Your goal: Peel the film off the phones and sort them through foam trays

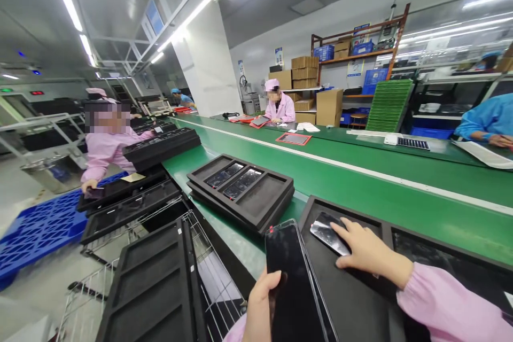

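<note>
In my left hand (260, 304) is a black phone screen (290, 283) with a red tab at its top corner. A second thin edge shows behind it, like another screen stacked underneath. My right hand (364, 248) has its fingers and thumb at the right end of a glossy phone screen (326, 232), which also has a red tab. That screen lies in the left compartment of a black foam tray (352, 299). The tray's right compartment holds something dark and shiny (425, 251), partly hidden by my arm.
Stacked foam trays (260, 200) with two screens sit on the green conveyor (352, 171). To my left, another foam tray (148, 283) rests on a wire cart (216, 278). A co-worker in pink (108, 144) handles trays there; another pink-clad person (282, 107) sits across the belt.
</note>
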### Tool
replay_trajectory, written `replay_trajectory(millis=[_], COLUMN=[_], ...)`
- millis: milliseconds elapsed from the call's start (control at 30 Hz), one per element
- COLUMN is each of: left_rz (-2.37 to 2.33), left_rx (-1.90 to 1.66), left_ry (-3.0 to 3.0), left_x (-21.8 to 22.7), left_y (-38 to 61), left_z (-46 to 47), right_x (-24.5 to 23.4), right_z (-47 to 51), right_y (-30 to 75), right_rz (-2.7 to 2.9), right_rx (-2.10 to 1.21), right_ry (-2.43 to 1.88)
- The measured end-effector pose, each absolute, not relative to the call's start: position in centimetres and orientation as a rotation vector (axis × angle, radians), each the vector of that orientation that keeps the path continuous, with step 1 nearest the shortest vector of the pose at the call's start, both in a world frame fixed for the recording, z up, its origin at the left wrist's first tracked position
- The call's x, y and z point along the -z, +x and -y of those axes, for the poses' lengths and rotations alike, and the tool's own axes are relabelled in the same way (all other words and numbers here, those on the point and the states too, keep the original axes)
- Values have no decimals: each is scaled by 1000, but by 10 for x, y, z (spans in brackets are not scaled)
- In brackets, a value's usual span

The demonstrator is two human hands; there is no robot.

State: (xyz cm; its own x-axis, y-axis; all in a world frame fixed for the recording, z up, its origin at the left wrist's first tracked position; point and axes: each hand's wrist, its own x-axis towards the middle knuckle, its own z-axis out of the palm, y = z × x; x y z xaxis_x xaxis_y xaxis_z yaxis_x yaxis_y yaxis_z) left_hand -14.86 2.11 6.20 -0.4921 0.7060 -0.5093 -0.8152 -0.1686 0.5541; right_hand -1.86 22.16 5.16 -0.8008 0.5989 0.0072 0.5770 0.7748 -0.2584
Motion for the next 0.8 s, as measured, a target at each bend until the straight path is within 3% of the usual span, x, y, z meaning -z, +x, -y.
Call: replay_trajectory(millis=[333, 667, 800], left_rz=[-837, -891, -870], left_rx=[-1599, -1346, -1232], left_ry=[365, 582, 678], left_x=[-74, -89, -84], left_y=[-119, -82, -66], left_z=[-50, -73, -84], right_x=[-56, -124, -129], right_z=[-235, -211, -188], right_y=[-27, 53, 76], right_rz=[2833, 2442, 2276], right_rx=[-311, -880, -502], right_ry=[-833, -795, -576])
